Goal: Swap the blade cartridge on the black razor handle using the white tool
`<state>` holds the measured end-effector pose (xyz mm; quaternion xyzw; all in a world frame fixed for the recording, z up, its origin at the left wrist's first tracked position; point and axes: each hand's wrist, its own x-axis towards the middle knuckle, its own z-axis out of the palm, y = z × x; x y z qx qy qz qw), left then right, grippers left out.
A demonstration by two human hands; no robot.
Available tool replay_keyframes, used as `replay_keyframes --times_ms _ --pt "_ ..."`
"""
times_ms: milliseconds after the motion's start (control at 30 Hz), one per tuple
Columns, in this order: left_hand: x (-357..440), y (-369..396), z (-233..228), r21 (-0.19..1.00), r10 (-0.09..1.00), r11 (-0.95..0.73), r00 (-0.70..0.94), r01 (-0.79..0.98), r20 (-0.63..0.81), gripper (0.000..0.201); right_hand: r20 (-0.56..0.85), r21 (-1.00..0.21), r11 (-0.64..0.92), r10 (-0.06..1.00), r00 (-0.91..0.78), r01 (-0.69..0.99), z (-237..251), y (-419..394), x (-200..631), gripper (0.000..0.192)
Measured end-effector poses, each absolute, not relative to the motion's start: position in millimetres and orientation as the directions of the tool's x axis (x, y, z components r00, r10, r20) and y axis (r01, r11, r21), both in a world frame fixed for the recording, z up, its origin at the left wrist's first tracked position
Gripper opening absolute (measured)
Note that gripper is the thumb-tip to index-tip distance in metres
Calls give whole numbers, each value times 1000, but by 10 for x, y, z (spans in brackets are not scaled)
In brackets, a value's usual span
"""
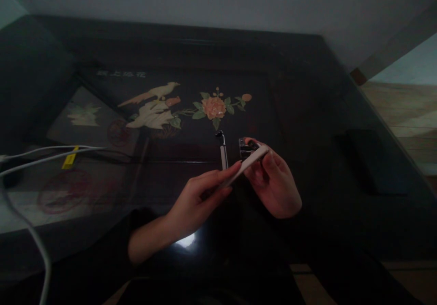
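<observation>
A thin, flat, pale piece [253,157], seen nearly edge-on, slants upward to the right above the dark glossy table. Fingers and thumb of my left hand [201,195] pinch its lower left end. At its upper right end, my right hand [273,182] is closed around a small black, shiny object [244,148]. This object sits against or just behind the pale piece; its kind is too dark to make out. Just left of it lies a slim white stick-like tool [223,155] with a black hooked tip, its lower end partly hidden behind my left hand.
White cables [37,152] with a yellow tag [70,158] cross the table's left side. A flat dark rectangular object [372,161] lies at the right. The tabletop [300,68] bears a bird-and-flower decoration [214,108] and meets a pale wall [218,0] behind.
</observation>
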<state>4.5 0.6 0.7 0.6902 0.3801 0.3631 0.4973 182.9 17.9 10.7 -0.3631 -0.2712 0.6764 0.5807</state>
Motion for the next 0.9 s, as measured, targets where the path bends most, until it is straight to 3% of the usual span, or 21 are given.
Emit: replay_keyframes --times_ms 500,900 --pt "46 56 -28 945 928 -225 348 237 134 45 -166 -778 -199 980 -111 -596 154 179 1802 38" --pt "47 67 -2 965 949 -120 311 232 43 47 -110 -795 -162 986 -124 -584 144 195 1823 33"
